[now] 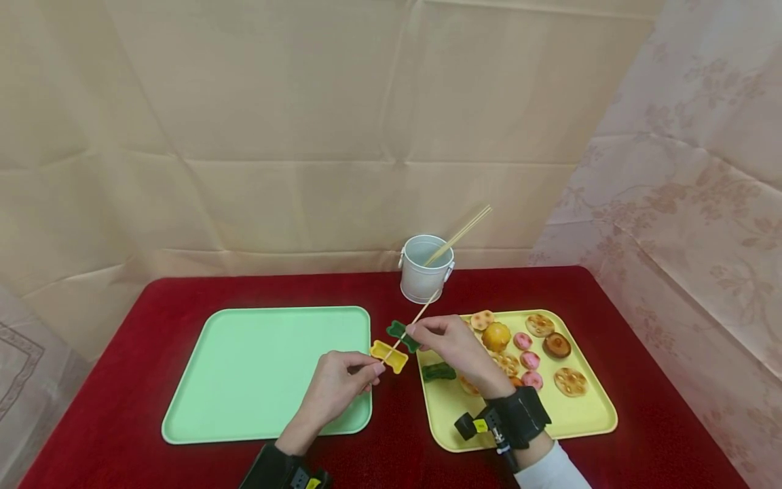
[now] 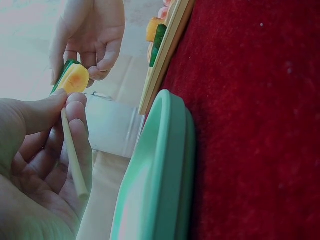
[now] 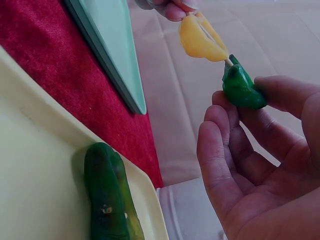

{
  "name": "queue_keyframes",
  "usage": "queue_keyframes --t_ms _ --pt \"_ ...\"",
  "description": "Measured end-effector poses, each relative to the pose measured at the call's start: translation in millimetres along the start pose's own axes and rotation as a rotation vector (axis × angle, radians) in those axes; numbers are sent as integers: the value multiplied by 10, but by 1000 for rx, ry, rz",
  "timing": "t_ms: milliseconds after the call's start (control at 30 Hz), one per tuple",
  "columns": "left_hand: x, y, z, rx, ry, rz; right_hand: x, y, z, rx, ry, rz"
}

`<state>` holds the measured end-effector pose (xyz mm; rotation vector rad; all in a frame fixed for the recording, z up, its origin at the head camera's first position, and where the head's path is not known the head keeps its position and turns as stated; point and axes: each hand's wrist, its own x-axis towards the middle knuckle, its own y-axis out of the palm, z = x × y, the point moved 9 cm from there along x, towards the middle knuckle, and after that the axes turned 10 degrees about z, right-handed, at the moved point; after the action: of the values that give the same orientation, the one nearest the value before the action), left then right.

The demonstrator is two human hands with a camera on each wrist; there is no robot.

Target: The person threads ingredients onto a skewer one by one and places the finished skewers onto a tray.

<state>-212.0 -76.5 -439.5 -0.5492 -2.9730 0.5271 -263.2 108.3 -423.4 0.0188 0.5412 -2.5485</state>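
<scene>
Thumb and fingers of my left hand (image 1: 336, 386) pinch a thin wooden skewer (image 2: 74, 155) near its lower end, which sticks out below them in the left wrist view. A yellow pepper piece (image 3: 200, 42) is on the skewer, close to those fingertips. Just beyond it is a green pepper piece (image 3: 241, 89), pinched between thumb and fingers of my right hand (image 1: 455, 345). From the head view, the skewer slants up and right past both pieces. Both hands are held over the gap between a green tray (image 1: 269, 367) and a yellow tray (image 1: 449, 421).
The yellow tray holds another green piece (image 1: 438, 371), round slices (image 1: 571, 382), pink-and-white pieces (image 1: 530, 360), a brown mushroom-like cap (image 1: 556, 345) and a yellow ball (image 1: 496, 336). Behind stands a white bucket (image 1: 420, 282) with several skewers (image 1: 464, 231). Red cloth (image 1: 397, 448) covers the table.
</scene>
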Motion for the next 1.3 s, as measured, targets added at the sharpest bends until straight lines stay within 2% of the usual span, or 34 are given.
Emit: queue_keyframes --t_ms 167,400,567,800,967,1200,1300 --pt "-9 -9 8 11 -11 -2 6 6 -4 -9 4 -4" --pt "-11 -11 -9 4 1 -6 25 62 20 42 -24 28" --pt "-10 -21 -13 7 6 -9 22 43 11 52 -9 18" --pt "-4 -75 3 22 2 -38 -1 -73 20 -50 2 -14" --pt "-2 -96 2 28 8 -48 -13 -136 44 -138 -25 -20" --pt "-3 -134 31 41 -14 -69 -41 -185 87 -243 -64 -13" --pt "-4 -154 45 53 -16 -75 -91 -230 66 -283 -46 -16"
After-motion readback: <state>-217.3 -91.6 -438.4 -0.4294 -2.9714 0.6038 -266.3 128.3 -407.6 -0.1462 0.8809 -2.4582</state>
